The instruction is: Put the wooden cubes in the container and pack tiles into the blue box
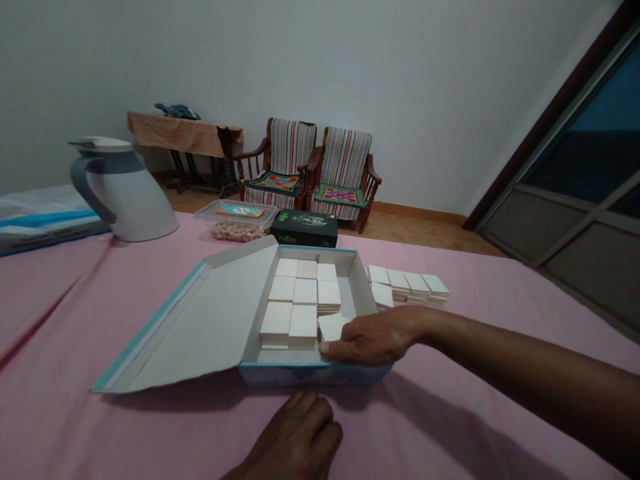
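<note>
Tiles point(300, 300) sat in stacks inside the open box point(310, 372) on the pink cloth point(75, 320), lid flap folded out left. Right hand point(373, 340) reached over the box's near wall, fingers closed on one tile point(332, 327) in the near right corner. Left hand point(295, 437) rested loosely curled on the cloth just before the box, holding nothing. More tiles point(407, 285) lay stacked right of the box. Jug point(123, 190), snack tub point(236, 220), black carton point(304, 228) stood beyond.

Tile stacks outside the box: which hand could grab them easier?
Probably the right hand: it is already at the box edge, on the side where the outside tile stacks lie. The left hand rests on the pink cloth, farther away.
</note>
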A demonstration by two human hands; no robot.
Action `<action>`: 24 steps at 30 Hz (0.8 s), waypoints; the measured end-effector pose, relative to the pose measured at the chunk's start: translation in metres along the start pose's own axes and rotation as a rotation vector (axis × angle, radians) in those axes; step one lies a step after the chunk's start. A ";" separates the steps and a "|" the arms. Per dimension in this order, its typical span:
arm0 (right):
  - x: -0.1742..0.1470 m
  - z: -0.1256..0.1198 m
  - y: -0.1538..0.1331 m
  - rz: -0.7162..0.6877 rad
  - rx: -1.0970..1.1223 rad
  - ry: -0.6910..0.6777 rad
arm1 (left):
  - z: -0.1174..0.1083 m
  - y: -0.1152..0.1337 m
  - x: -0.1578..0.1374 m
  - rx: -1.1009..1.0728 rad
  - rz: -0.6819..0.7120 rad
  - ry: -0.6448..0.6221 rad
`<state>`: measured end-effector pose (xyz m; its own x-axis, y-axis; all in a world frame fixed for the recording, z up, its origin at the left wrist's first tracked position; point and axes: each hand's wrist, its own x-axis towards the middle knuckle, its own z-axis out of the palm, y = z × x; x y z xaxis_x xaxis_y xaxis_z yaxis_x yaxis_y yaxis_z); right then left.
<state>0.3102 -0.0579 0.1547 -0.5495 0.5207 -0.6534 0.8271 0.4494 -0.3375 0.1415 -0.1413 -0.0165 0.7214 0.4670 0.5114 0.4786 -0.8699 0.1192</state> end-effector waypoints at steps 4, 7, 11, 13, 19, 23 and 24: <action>0.008 0.005 -0.006 0.035 -0.050 -0.010 | 0.002 -0.001 -0.001 0.001 0.004 0.028; 0.012 0.007 -0.008 0.019 -0.039 -0.002 | 0.002 -0.002 0.000 -0.006 0.002 0.013; 0.011 0.008 -0.003 -0.011 -0.039 0.037 | 0.001 -0.002 0.000 -0.011 0.008 0.017; 0.006 0.004 0.001 -0.033 -0.048 0.073 | 0.001 -0.002 0.001 -0.012 0.003 0.009; 0.000 -0.010 0.003 0.150 -0.124 0.338 | -0.002 0.000 0.001 -0.022 0.003 -0.003; 0.015 -0.002 0.000 0.327 -0.017 0.474 | -0.004 -0.001 0.004 -0.024 0.005 0.000; 0.020 0.000 0.000 0.342 0.033 0.493 | -0.004 -0.001 0.004 -0.020 0.003 -0.002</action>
<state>0.2994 -0.0479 0.1418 -0.2345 0.9107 -0.3401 0.9656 0.1780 -0.1894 0.1420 -0.1395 -0.0108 0.7236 0.4649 0.5102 0.4663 -0.8742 0.1351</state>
